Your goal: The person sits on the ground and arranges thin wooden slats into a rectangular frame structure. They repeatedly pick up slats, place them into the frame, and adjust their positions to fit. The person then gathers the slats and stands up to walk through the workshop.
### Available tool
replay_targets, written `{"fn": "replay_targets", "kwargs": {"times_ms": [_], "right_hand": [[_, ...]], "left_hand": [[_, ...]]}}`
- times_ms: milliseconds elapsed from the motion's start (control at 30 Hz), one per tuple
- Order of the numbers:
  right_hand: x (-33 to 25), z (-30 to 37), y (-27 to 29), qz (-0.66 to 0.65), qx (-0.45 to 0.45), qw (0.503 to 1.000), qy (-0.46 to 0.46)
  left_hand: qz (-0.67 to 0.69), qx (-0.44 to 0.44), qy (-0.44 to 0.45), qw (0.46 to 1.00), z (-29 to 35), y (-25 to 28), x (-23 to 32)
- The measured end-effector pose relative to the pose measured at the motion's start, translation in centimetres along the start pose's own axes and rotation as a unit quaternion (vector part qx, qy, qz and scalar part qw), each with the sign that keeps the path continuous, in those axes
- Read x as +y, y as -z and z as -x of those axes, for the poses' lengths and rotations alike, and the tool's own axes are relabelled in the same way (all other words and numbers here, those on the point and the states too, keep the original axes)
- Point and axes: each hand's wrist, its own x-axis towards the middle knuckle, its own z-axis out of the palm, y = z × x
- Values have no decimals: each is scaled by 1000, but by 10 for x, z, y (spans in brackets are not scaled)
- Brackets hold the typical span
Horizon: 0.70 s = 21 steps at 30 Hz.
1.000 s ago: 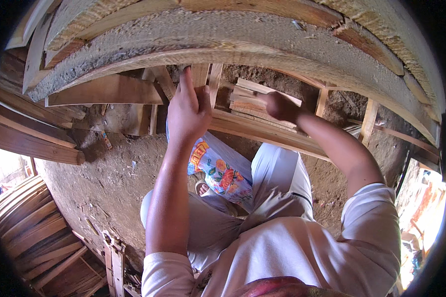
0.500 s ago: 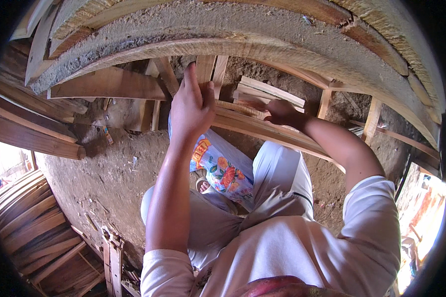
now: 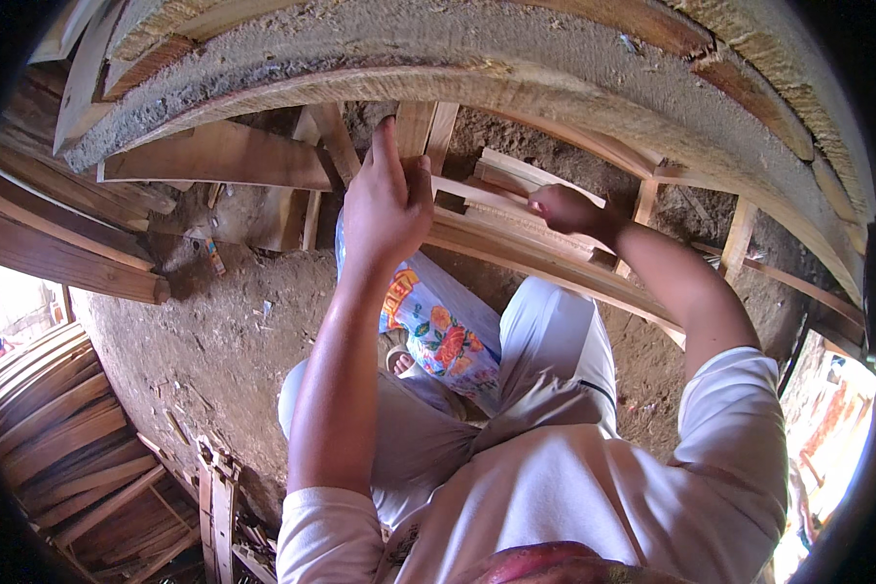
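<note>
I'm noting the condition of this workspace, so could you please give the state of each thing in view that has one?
Left hand: index finger extended, grip unclear
Right hand: fingers curled, contents unclear
Curved beam: rough-surfaced
Floral sheet: slanted, printed side showing
Trousers: creased
Shirt: wrinkled
Planks at lower left: piled together

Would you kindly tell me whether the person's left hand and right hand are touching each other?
Apart: the head view shows the left hand and the right hand with a plain gap between them, where pale wooden pieces show.
</note>
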Motion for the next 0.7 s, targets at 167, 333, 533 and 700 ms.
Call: {"fn": "replay_targets", "kwargs": {"times_ms": [167,333,533,700], "right_hand": [[-3,-29,61,66,116,990,40],[43,-42,77,151,282,936,-144],[1,-24,63,147,224,956,-123],[-23,27,-2,134,125,979,-86]], "left_hand": [[-27,29,-20,999,3,2,-8],[12,4,-9,1000,-1,-1,-3],[-13,3,8,1000,-1,3,1],[3,7,-4,1000,-3,-1,-1]]}}
